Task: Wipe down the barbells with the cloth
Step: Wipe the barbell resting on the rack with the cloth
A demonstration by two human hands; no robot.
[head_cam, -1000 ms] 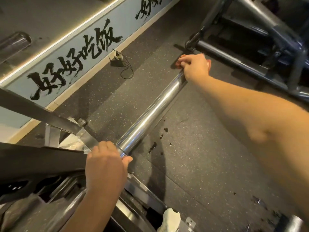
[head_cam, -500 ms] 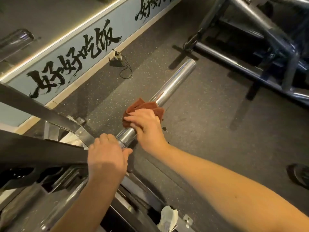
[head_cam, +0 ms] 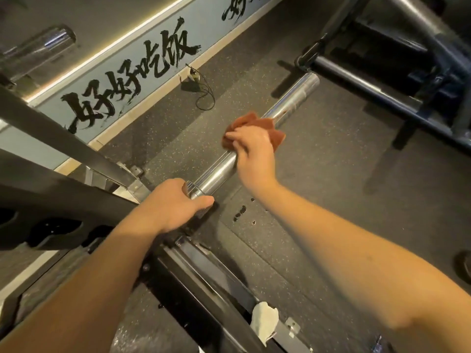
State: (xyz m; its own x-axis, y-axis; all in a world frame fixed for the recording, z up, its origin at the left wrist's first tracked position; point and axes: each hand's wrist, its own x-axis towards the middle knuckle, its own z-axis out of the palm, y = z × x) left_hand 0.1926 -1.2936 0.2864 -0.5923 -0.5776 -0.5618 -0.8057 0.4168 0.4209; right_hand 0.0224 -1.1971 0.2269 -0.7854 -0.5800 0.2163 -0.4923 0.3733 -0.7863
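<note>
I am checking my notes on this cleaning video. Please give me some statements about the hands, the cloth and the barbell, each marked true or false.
1. The right hand holds a cloth on the barbell while the left hand grips its near end. True.
2. The cloth in the right hand is white. False: it is reddish-brown.
3. The cloth covers the barbell's far end. False: that end is bare; the cloth sits near the middle.
4. A cable lies on the floor by the wall. True.

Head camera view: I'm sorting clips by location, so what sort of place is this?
Most likely a gym: a chrome barbell, a speckled rubber floor, and steel machine frames beside it.
</note>
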